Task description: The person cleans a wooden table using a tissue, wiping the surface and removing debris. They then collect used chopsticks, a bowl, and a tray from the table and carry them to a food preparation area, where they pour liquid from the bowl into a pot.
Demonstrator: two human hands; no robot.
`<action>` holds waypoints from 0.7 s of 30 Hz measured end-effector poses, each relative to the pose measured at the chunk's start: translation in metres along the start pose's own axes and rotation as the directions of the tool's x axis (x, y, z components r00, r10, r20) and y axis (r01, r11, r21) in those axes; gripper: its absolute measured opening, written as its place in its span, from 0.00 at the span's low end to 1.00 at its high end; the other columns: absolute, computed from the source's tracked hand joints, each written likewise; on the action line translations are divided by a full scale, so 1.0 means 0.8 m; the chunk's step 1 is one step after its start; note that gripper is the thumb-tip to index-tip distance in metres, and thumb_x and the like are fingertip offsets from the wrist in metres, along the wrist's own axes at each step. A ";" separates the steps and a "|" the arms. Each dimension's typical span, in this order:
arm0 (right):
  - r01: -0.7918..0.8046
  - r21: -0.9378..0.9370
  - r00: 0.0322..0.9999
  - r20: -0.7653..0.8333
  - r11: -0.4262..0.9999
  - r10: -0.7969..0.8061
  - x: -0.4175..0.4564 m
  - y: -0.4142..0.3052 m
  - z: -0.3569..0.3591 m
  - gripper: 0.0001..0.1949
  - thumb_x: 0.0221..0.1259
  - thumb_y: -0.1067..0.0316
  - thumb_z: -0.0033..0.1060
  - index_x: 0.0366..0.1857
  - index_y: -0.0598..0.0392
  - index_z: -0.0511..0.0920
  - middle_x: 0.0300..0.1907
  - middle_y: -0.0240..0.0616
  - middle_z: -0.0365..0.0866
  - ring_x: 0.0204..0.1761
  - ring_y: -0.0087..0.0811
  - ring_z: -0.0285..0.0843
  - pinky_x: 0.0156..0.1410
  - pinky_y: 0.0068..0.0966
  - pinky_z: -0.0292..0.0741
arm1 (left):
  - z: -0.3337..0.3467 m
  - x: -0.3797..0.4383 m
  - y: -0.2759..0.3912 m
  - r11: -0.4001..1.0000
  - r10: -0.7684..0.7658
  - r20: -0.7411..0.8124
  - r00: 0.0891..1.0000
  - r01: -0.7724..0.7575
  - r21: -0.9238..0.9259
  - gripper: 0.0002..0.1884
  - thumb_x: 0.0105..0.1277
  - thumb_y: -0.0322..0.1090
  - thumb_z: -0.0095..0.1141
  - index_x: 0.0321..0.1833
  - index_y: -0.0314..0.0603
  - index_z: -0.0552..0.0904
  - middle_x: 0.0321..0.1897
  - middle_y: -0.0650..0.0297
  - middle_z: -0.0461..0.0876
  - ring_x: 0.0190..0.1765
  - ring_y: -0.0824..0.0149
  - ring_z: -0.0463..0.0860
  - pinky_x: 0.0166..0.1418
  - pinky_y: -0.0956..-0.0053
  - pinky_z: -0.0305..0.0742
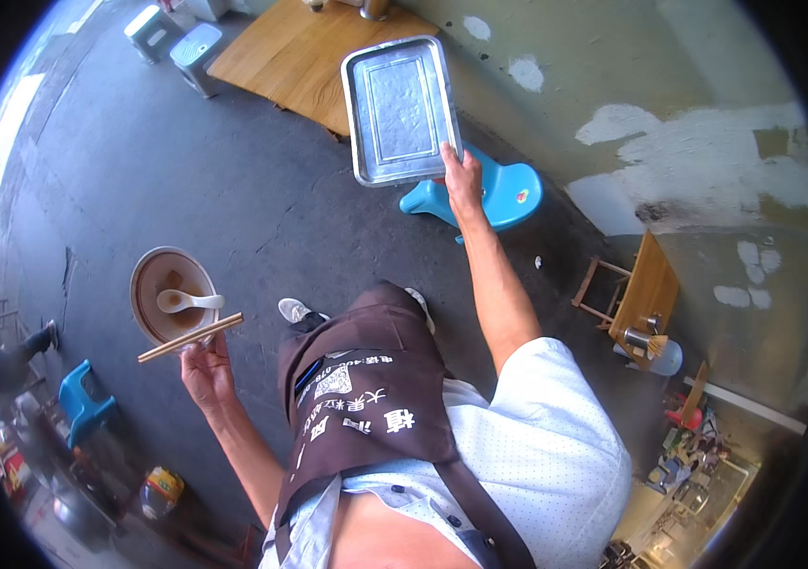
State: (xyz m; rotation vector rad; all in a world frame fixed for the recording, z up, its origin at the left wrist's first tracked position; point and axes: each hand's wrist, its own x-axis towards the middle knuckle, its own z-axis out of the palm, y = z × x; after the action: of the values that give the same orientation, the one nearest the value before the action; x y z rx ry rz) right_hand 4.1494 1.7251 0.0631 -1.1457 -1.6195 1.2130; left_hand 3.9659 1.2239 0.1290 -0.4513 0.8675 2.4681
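Note:
My left hand [206, 373] grips the rim of a bowl [144, 284] at the left of the view. Some brownish liquid lies in the bowl, and a white soup spoon [180, 301] rests in it with its handle over the rim. A pair of wooden chopsticks [190, 337] lies across the near edge of the bowl, close to my fingers. Farther forward, my right hand [462, 171] holds a rectangular metal tray [404, 107] by its near right corner, thumb on top. No items lie on the tray.
A wooden table [283, 53] stands ahead, with stools [198, 50] at its left. A blue plastic seat [511, 192] is beneath my right hand, beside the patched wall [695, 156]. Another table [646, 284] is at right. A blue stool [85, 402] and a person's leg [34, 348] are at left.

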 end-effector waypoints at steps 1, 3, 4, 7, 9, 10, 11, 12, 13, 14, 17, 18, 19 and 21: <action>0.003 0.002 0.999 -0.049 1.000 -0.002 -0.005 -0.002 0.009 0.17 0.67 0.56 0.60 0.39 0.65 0.81 0.30 0.39 0.83 0.28 0.30 0.79 0.35 0.31 0.75 | 0.015 0.026 0.015 0.999 -0.032 0.053 0.998 0.030 0.033 0.21 0.63 0.20 0.45 0.60 0.25 0.69 0.60 0.46 0.76 0.64 0.46 0.75 0.70 0.48 0.71; -0.086 0.077 0.994 -0.064 0.993 0.091 -0.011 -0.022 0.034 0.16 0.67 0.56 0.61 0.41 0.62 0.81 0.32 0.33 0.83 0.29 0.25 0.79 0.33 0.25 0.76 | 0.035 0.069 0.040 0.995 -0.051 0.035 0.998 0.047 0.088 0.22 0.63 0.20 0.46 0.61 0.28 0.69 0.61 0.46 0.75 0.63 0.46 0.76 0.69 0.48 0.73; -0.176 0.185 0.982 -0.038 0.967 0.186 -0.015 -0.043 0.049 0.16 0.67 0.56 0.62 0.41 0.61 0.81 0.32 0.33 0.83 0.28 0.25 0.79 0.31 0.24 0.77 | 0.048 0.093 0.059 0.991 -0.042 0.052 0.998 0.035 0.126 0.22 0.63 0.19 0.46 0.62 0.29 0.68 0.61 0.46 0.75 0.63 0.46 0.76 0.69 0.48 0.73; -0.336 0.212 0.928 -0.089 0.918 0.361 -0.009 -0.061 0.095 0.13 0.67 0.57 0.61 0.41 0.58 0.80 0.31 0.32 0.82 0.25 0.23 0.79 0.23 0.23 0.78 | 0.072 0.165 0.099 0.988 -0.058 0.100 0.993 0.043 0.150 0.23 0.64 0.19 0.47 0.63 0.34 0.68 0.64 0.47 0.72 0.63 0.46 0.75 0.68 0.48 0.73; -0.311 0.270 0.931 -0.105 0.911 0.349 -0.001 -0.055 0.133 0.13 0.67 0.57 0.61 0.41 0.58 0.79 0.30 0.32 0.82 0.26 0.23 0.79 0.23 0.22 0.77 | 0.087 0.207 0.119 0.985 -0.091 0.098 0.991 0.076 0.153 0.23 0.64 0.19 0.48 0.63 0.35 0.67 0.64 0.47 0.71 0.63 0.47 0.75 0.68 0.48 0.74; -0.322 0.287 0.926 -0.104 0.902 0.364 0.004 -0.053 0.156 0.13 0.67 0.57 0.61 0.41 0.58 0.79 0.30 0.31 0.82 0.26 0.23 0.79 0.23 0.23 0.77 | 0.083 0.236 0.128 0.982 -0.094 0.102 0.990 0.076 0.175 0.22 0.64 0.20 0.48 0.63 0.36 0.68 0.63 0.48 0.73 0.62 0.47 0.76 0.67 0.48 0.75; -0.333 0.303 0.921 -0.101 0.893 0.377 0.014 -0.051 0.181 0.13 0.67 0.58 0.61 0.42 0.58 0.79 0.30 0.31 0.82 0.26 0.23 0.79 0.23 0.23 0.77 | 0.085 0.258 0.133 0.980 -0.110 0.102 0.989 0.091 0.176 0.22 0.64 0.20 0.48 0.63 0.36 0.68 0.62 0.48 0.74 0.62 0.47 0.76 0.67 0.48 0.75; -0.338 0.334 0.917 -0.096 0.880 0.388 0.027 -0.056 0.211 0.13 0.67 0.58 0.61 0.43 0.58 0.79 0.30 0.31 0.81 0.27 0.23 0.79 0.23 0.23 0.77 | 0.104 0.284 0.141 0.978 -0.117 0.114 0.987 0.095 0.184 0.22 0.64 0.20 0.48 0.62 0.36 0.69 0.62 0.49 0.74 0.62 0.47 0.76 0.67 0.48 0.75; -0.365 0.363 0.909 -0.062 0.858 0.412 0.039 -0.055 0.239 0.16 0.66 0.57 0.62 0.46 0.59 0.79 0.30 0.31 0.81 0.27 0.23 0.79 0.22 0.23 0.77 | 0.118 0.306 0.149 0.977 -0.123 0.125 0.984 0.098 0.192 0.22 0.64 0.20 0.48 0.62 0.36 0.69 0.61 0.49 0.75 0.61 0.47 0.77 0.66 0.48 0.75; -0.399 0.249 0.899 -0.083 0.883 0.429 0.042 -0.054 0.267 0.16 0.66 0.57 0.62 0.45 0.62 0.79 0.29 0.32 0.80 0.25 0.23 0.77 0.20 0.23 0.78 | 0.118 0.327 0.153 0.978 -0.118 0.104 0.988 0.098 0.183 0.23 0.63 0.20 0.48 0.62 0.36 0.69 0.61 0.50 0.76 0.61 0.47 0.77 0.67 0.47 0.74; -0.402 0.159 0.911 -0.031 0.901 0.412 0.084 -0.029 0.360 0.15 0.65 0.59 0.60 0.42 0.62 0.82 0.28 0.38 0.82 0.22 0.29 0.79 0.23 0.28 0.79 | 0.180 0.376 0.153 0.974 -0.143 0.056 0.988 0.130 0.184 0.24 0.61 0.20 0.48 0.63 0.37 0.69 0.60 0.52 0.76 0.61 0.48 0.77 0.68 0.46 0.73; -0.283 0.045 0.959 -0.007 0.958 0.283 0.100 -0.013 0.397 0.15 0.64 0.59 0.60 0.41 0.63 0.82 0.27 0.40 0.83 0.23 0.31 0.80 0.28 0.31 0.78 | 0.204 0.390 0.154 0.968 -0.151 0.058 0.987 0.136 0.210 0.24 0.62 0.21 0.49 0.63 0.39 0.69 0.61 0.52 0.76 0.62 0.47 0.77 0.68 0.47 0.73; -0.155 -0.087 0.986 0.047 0.984 0.159 0.110 -0.019 0.425 0.15 0.64 0.59 0.61 0.41 0.63 0.82 0.27 0.42 0.83 0.25 0.34 0.81 0.32 0.33 0.78 | 0.214 0.407 0.157 0.963 -0.166 0.067 0.984 0.147 0.225 0.24 0.62 0.21 0.49 0.63 0.39 0.69 0.61 0.52 0.76 0.62 0.47 0.76 0.68 0.47 0.73; -0.245 -0.253 0.953 0.115 0.936 0.281 0.129 -0.058 0.482 0.16 0.64 0.58 0.60 0.39 0.64 0.82 0.28 0.45 0.84 0.29 0.36 0.82 0.40 0.34 0.75 | 0.238 0.455 0.163 0.955 -0.193 0.106 0.976 0.161 0.249 0.24 0.62 0.22 0.50 0.64 0.39 0.68 0.61 0.51 0.75 0.63 0.47 0.76 0.68 0.47 0.73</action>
State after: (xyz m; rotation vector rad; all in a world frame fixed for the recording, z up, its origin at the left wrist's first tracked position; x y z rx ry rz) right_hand 3.7494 1.7203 0.0284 -1.4923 -1.8022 1.3278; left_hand 3.5663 1.3787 0.1710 -0.2673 1.0088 2.1689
